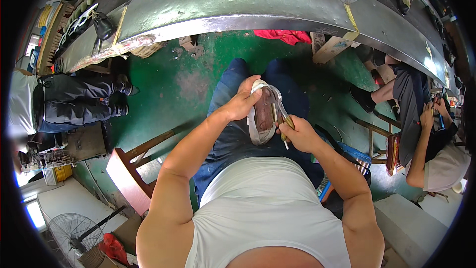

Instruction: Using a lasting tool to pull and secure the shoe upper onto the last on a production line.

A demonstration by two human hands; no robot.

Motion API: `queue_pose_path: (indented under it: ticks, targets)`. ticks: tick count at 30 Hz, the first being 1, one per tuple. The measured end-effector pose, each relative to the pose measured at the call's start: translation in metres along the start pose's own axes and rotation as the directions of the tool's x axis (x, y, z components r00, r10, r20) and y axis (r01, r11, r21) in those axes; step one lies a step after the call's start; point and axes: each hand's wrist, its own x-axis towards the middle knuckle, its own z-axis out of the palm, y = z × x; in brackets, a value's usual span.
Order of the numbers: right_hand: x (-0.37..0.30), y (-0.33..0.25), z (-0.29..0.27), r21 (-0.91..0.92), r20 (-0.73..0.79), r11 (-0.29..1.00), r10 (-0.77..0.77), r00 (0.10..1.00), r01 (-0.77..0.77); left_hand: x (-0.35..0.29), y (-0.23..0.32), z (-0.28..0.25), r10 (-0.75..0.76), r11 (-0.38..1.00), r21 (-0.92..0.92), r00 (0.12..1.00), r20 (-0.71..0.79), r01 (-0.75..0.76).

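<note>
On my lap lies a shoe upper, sole side up, with a brown bottom and a whitish edge standing up around it. My left hand is closed on its far left rim, thumb over the edge. In my right hand I grip pincers with yellowish-green handles. Their metal jaws reach toward the right rim of the shoe upper; whether they pinch the edge I cannot make out. A thin pale rod-like end sticks out below my right fingers.
A long metal-topped workbench curves across ahead of my knees. Beneath it lies a red cloth. Seated co-workers are at far left and right. A wooden stool stands left, a fan lower left, a blue basket at right.
</note>
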Motion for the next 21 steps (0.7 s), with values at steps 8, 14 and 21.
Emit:
queue_pose_path:
  ticks: [8, 14, 21]
  targets:
    - [0.011, -0.065, -0.045, -0.447, 0.117, 0.892, 0.13, 0.985, -0.065, 0.007, 0.039, -0.025, -0.217, 0.893, -0.263, 0.863, 0.457, 0.364]
    - [0.025, -0.04, -0.016, 0.711, 0.315, 0.632, 0.107, 0.943, -0.309, 0.005, -0.003, -0.018, -0.115, 0.827, -0.451, 0.886, 0.45, 0.336]
    - [0.025, -0.061, -0.032, -0.733, 0.121, 0.67, -0.043, 0.992, 0.119, 0.008, 0.012, -0.019, -0.166, 0.812, -0.424, 0.855, 0.491, 0.401]
